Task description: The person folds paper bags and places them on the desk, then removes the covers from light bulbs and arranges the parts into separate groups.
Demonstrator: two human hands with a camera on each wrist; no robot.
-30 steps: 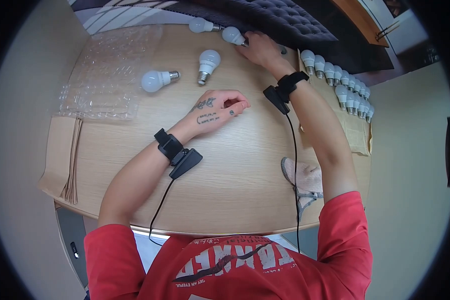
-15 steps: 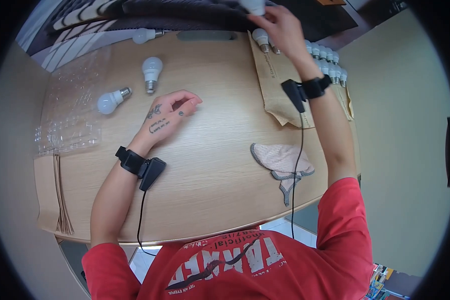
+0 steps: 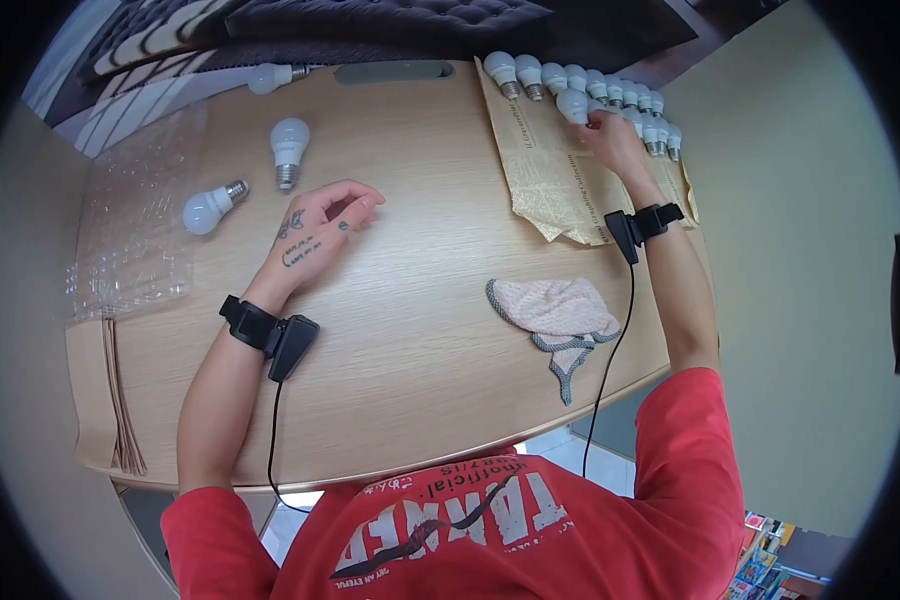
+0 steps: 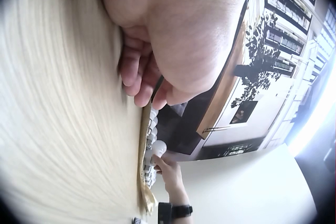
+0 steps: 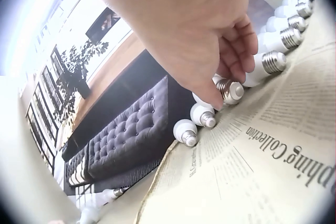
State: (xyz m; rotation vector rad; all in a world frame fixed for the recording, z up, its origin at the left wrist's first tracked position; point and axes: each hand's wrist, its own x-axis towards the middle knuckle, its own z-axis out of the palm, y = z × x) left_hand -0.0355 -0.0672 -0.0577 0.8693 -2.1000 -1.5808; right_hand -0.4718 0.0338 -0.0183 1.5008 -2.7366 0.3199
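Bulb (image 3: 572, 105), axis toward right wrist (image 3: 647, 194), base (image 5: 231, 91) nearest

This looks like a partitioned desk booth, perhaps in an office or workroom: a wood-grain tabletop (image 3: 420, 320) with a grey oblong inset (image 3: 395, 71) stands between plain, pale side panels (image 3: 780, 260). Behind it, what seems a printed living-room backdrop (image 4: 269, 91) shows a tufted sofa (image 5: 126, 129), potted plant (image 5: 81, 85) and framed picture (image 5: 102, 24). Pale flooring (image 3: 610, 464) shows below the edge.
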